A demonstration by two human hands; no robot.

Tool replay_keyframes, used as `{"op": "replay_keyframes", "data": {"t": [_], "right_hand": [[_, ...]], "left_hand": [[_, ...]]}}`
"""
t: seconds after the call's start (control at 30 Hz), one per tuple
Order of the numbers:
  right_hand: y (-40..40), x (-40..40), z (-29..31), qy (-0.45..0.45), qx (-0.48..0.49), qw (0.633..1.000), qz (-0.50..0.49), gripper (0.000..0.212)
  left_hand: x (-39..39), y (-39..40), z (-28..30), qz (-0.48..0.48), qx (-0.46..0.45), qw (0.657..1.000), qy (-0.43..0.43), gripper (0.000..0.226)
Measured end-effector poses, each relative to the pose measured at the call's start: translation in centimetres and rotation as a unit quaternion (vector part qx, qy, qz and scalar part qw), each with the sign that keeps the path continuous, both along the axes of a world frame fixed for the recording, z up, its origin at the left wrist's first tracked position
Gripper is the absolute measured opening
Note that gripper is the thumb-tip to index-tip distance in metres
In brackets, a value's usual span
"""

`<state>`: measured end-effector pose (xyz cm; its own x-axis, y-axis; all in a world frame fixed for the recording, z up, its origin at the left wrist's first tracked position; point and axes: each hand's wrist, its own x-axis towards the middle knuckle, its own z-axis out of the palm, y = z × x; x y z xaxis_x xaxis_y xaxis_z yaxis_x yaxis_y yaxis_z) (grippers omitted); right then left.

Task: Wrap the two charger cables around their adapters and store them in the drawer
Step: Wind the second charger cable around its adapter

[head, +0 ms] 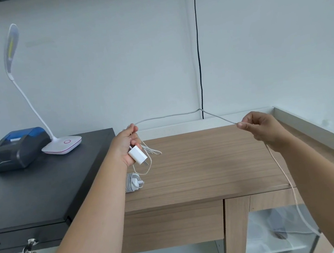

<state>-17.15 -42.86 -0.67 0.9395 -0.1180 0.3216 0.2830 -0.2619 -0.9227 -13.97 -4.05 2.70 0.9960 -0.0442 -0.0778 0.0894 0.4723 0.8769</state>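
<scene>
My left hand (126, 146) grips a white adapter (137, 154) with its prongs pointing down, above the wooden desk (207, 163). Its white cable (171, 116) runs taut from the top of that hand across to my right hand (262, 127), which pinches it between thumb and fingers. The rest of the cable trails down past my right forearm, off the desk's front edge. Loose loops of cable hang under my left hand. A second white adapter (134, 183), with its cable wound around it, lies on the desk just below my left hand. The desk's drawer front (172, 226) is closed.
A black cash box (35, 191) with keys in its lock stands at the left. On it sit a black-and-blue receipt printer (16, 149) and a white desk lamp (62, 145). A black wire (198, 51) runs down the wall. A raised ledge (317, 129) borders the desk's right side.
</scene>
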Motion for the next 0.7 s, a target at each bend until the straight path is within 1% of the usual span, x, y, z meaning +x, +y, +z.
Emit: {"op": "replay_keyframes", "data": {"t": [0.07,0.17,0.23,0.3,0.4,0.47,0.53,0.6,0.63,0.7], "right_hand": [[0.2,-0.5,0.5,-0.011,-0.028,0.999,-0.028,0.017],[0.3,-0.6,0.8,-0.025,-0.115,0.987,-0.113,0.025],[0.4,-0.6,0.9,-0.028,-0.127,0.978,-0.165,0.031],[0.3,-0.2,0.9,-0.012,-0.148,0.965,-0.215,0.036],[0.4,0.6,0.6,0.041,-0.239,0.931,-0.274,0.044],[0.8,1.0,0.2,0.074,-0.285,0.911,-0.290,0.046],[1.1,1.3,-0.2,0.092,-0.295,0.906,-0.288,0.046],[1.6,1.3,-0.6,0.106,-0.281,0.919,-0.254,0.044],[1.9,1.1,-0.8,0.112,-0.259,0.936,-0.213,0.042],[2.6,0.3,-1.4,0.117,-0.172,0.976,-0.066,0.033]], "left_hand": [[-0.1,0.1,0.0,0.002,-0.002,1.000,0.002,0.026],[-0.2,0.0,0.0,-0.004,0.007,1.000,0.003,0.026],[-0.4,-0.2,-0.1,-0.013,0.007,1.000,0.003,0.026],[-0.6,-0.5,-0.1,-0.024,0.004,1.000,0.003,0.026],[-0.9,-0.8,0.1,-0.041,-0.009,0.999,-0.002,0.025],[-1.1,-1.1,0.4,-0.051,-0.025,0.998,-0.005,0.025],[-1.3,-1.6,0.6,-0.062,-0.041,0.997,-0.008,0.026],[-1.5,-2.1,0.9,-0.072,-0.056,0.996,-0.014,0.025],[-1.6,-2.3,1.1,-0.076,-0.067,0.995,-0.019,0.025],[-1.6,-2.2,1.5,-0.071,-0.101,0.992,-0.036,0.025]]}}
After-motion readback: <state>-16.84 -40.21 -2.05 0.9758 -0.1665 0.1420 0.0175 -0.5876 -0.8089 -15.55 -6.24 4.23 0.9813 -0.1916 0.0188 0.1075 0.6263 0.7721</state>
